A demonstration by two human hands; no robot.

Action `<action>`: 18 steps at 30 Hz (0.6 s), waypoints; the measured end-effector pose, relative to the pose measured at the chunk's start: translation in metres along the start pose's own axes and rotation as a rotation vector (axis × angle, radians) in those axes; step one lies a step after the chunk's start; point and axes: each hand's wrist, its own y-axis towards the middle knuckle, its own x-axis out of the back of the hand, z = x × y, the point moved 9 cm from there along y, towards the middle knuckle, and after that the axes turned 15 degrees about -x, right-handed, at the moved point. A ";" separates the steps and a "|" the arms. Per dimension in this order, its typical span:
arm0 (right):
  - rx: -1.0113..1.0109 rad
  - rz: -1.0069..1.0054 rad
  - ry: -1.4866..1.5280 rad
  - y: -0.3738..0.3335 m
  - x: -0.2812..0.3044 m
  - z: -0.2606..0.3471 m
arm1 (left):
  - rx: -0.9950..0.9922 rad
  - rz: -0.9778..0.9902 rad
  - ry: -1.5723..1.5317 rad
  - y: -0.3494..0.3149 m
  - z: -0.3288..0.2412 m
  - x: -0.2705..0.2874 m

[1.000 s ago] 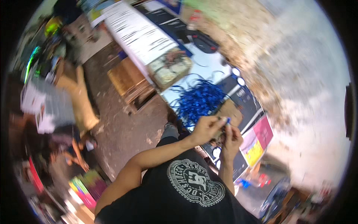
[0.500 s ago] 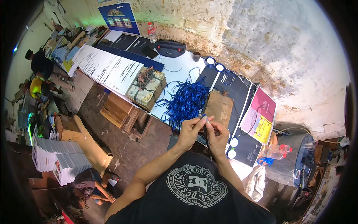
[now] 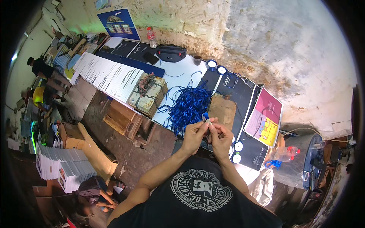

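Observation:
My left hand point(image 3: 194, 133) and my right hand point(image 3: 220, 137) meet in front of my chest, thumbs and fingertips pinched together. A short bit of blue ribbon point(image 3: 205, 115) shows at the fingertips; the rest of it is hidden by the fingers. Just beyond my left hand lies a tangled heap of shiny blue ribbon point(image 3: 188, 104) on the table. A worn brown board point(image 3: 223, 108) lies beyond my right hand, partly covered by the fingers.
Ribbon spools point(image 3: 222, 70) stand along the wall; others point(image 3: 238, 146) lie right of my hands. A tied bundle point(image 3: 146, 100) and a long row of white paper stacks point(image 3: 106, 72) occupy the table's left. A bottle point(image 3: 285, 154) rests on a drum point(image 3: 292, 171). Someone crouches point(image 3: 93, 190) lower left.
My hands stay pinched together at nearly the same place, and the fingers have shifted slightly. More blue ribbon shows above the fingertips. The view has tilted a little.

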 end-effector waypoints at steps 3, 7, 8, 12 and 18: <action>0.016 -0.021 -0.030 0.003 0.001 0.002 | 0.013 -0.016 -0.037 0.002 0.002 -0.005; 0.003 -0.077 -0.044 0.005 0.013 0.002 | 0.091 -0.025 -0.087 0.006 0.003 -0.017; 0.003 -0.054 -0.023 0.004 0.012 0.001 | 0.095 -0.031 -0.077 0.006 0.001 -0.019; 0.072 -0.034 -0.188 0.002 -0.007 0.012 | 0.069 -0.023 0.011 -0.001 -0.005 0.004; 0.255 -0.136 -0.384 0.001 0.030 0.013 | -0.132 0.001 0.178 0.006 -0.009 -0.018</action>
